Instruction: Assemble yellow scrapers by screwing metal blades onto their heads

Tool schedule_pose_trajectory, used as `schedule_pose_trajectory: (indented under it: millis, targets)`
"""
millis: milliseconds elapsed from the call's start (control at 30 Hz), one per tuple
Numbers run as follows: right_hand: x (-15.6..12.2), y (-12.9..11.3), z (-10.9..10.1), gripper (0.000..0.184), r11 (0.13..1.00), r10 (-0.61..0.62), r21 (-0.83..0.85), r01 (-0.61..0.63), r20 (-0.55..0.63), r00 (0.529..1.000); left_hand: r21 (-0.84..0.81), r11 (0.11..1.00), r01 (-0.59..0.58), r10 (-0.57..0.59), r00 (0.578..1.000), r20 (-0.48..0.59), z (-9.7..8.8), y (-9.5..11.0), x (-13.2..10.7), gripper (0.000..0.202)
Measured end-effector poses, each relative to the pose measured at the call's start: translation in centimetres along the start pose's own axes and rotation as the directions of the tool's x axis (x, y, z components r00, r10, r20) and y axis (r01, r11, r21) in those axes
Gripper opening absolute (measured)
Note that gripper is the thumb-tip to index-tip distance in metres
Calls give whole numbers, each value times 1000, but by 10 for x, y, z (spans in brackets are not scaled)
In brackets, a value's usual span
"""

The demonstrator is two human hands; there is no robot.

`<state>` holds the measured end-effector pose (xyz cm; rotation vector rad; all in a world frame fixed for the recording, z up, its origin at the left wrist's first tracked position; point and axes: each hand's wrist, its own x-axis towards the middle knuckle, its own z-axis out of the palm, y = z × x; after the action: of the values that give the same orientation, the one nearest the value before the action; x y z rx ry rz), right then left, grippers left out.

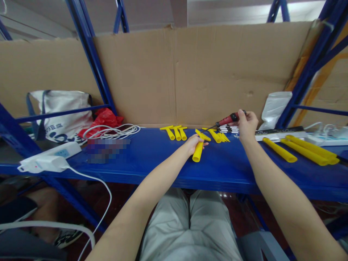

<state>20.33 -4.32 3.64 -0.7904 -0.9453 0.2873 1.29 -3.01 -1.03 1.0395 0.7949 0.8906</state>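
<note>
With my left hand [193, 144] grasping a yellow plastic T-shaped tube [198, 150] and my right hand [246, 125] clenching a red-handled screwdriver [227, 120], I judged tip alignment came next.

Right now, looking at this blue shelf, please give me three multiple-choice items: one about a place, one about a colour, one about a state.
1. Where do the long yellow tubes lie?
A. on the right of the blue shelf
B. on the white bag
C. on the floor

2. What colour is the handle of the screwdriver?
A. green
B. red
C. white

3. What is the left hand doing?
A. resting flat and empty
B. gripping a cable
C. holding a yellow T-shaped tube

Answers: 1 A, they lie right of the right hand; 2 B, the handle in that hand is red; 3 C, its fingers wrap the tube.
</note>
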Motion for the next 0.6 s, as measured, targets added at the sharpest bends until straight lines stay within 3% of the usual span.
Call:
schedule_pose_trajectory:
  millis: [600]
  targets:
    - [-4,-1,-4,29,999,-45,4,45,66,997,57,998,34,-32,999,-25,-3,1,1,49]
